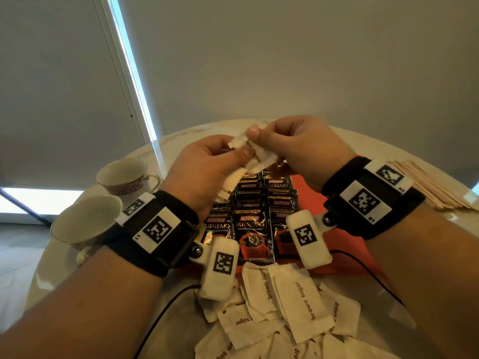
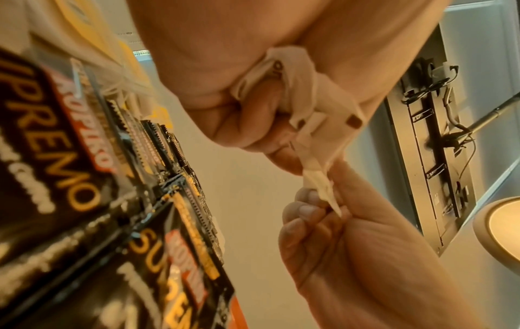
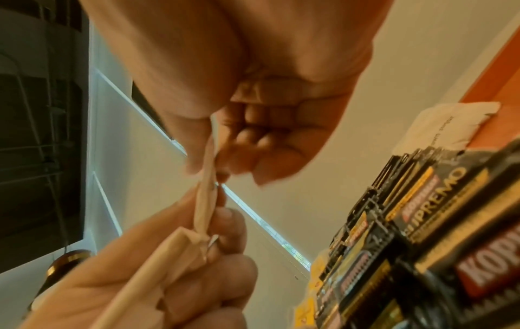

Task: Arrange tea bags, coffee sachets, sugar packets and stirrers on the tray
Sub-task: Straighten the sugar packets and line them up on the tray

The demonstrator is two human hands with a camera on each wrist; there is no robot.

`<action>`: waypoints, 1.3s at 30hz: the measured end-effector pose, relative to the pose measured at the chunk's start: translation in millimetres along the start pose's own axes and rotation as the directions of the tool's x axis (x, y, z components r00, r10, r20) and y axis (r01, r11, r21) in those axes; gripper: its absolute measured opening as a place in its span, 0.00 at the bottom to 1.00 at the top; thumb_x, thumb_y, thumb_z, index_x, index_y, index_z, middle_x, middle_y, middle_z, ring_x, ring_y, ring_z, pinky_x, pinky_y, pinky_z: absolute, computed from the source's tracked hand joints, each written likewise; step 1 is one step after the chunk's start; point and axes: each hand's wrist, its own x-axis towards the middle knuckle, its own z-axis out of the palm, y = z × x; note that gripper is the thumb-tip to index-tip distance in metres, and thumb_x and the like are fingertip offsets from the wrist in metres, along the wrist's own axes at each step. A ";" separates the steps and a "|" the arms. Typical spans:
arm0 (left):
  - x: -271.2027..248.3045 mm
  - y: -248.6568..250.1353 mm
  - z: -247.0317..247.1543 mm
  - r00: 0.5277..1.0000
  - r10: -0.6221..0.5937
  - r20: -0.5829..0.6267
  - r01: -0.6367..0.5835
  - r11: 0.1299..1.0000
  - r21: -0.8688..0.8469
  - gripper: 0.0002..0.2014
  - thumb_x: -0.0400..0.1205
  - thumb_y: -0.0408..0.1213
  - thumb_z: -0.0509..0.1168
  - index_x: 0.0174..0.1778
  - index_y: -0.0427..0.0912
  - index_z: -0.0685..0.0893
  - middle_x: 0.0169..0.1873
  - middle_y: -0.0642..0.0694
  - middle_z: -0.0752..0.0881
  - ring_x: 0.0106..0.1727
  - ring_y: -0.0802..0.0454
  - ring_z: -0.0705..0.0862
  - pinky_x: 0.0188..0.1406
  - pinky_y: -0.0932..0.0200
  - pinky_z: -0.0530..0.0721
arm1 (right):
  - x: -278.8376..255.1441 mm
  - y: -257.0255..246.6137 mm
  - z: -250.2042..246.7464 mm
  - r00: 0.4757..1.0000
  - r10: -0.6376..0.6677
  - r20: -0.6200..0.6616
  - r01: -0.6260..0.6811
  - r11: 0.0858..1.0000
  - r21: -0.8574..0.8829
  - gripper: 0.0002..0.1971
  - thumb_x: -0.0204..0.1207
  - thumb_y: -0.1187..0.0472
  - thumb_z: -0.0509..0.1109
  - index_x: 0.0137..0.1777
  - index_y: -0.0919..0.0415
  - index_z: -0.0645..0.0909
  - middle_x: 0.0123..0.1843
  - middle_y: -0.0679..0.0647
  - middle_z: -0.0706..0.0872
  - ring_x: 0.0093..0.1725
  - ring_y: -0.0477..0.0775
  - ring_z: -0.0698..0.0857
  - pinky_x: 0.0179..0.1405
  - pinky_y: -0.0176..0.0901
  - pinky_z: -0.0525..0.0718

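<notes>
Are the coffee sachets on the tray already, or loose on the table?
On the tray: the coffee sachets lie in overlapping rows on the orange tray, below both hands.

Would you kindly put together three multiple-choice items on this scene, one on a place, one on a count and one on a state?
1. Where do the black Kopiko coffee sachets lie?
A. on the orange tray
B. inside a cup
C. on the floor

2. How many white teacups stand at the left of the table?
A. none
B. two
C. five

3. What are the left hand and the right hand doing?
A. resting flat on the table
B. together holding white paper sugar packets
C. lifting a cup

Answers: 1 A, the sachets lie in overlapping rows on the tray; 2 B, one cup sits behind the other; 3 B, fingers of both hands pinch the packets above the tray.
</notes>
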 end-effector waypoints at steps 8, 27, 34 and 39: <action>8.3 1.2 -2.7 0.992 -0.119 -0.036 0.111 0.978 -0.177 0.06 0.83 0.35 0.73 0.41 0.41 0.92 0.44 0.36 0.93 0.40 0.41 0.91 0.48 0.42 0.91 | 7.4 -1.5 -6.1 0.988 0.082 -0.128 -0.058 0.981 0.186 0.08 0.75 0.60 0.82 0.39 0.62 0.87 0.34 0.56 0.89 0.30 0.50 0.84 0.30 0.43 0.87; -3.4 15.0 8.4 0.982 -0.160 -0.100 0.137 0.970 -0.203 0.05 0.89 0.34 0.68 0.50 0.36 0.83 0.24 0.51 0.87 0.18 0.59 0.83 0.13 0.66 0.78 | 41.7 77.4 -75.4 0.760 0.576 -0.302 -0.544 0.817 0.190 0.13 0.73 0.79 0.71 0.35 0.62 0.80 0.32 0.58 0.81 0.28 0.51 0.78 0.34 0.48 0.83; -2.2 16.9 7.2 0.978 -0.174 -0.111 0.149 0.968 -0.204 0.04 0.89 0.33 0.67 0.51 0.36 0.83 0.24 0.51 0.87 0.19 0.59 0.83 0.13 0.66 0.78 | 59.8 88.7 -79.2 0.742 0.621 -0.253 -0.633 0.773 0.040 0.05 0.77 0.75 0.74 0.44 0.65 0.85 0.36 0.59 0.86 0.32 0.51 0.83 0.31 0.44 0.85; -1.5 16.3 8.2 0.979 -0.170 -0.109 0.145 0.969 -0.201 0.03 0.89 0.33 0.67 0.53 0.36 0.83 0.24 0.51 0.87 0.19 0.60 0.83 0.14 0.66 0.78 | 60.6 85.4 -80.0 0.732 0.641 -0.229 -0.645 0.761 0.069 0.09 0.79 0.74 0.72 0.57 0.67 0.87 0.43 0.61 0.89 0.34 0.51 0.85 0.27 0.41 0.87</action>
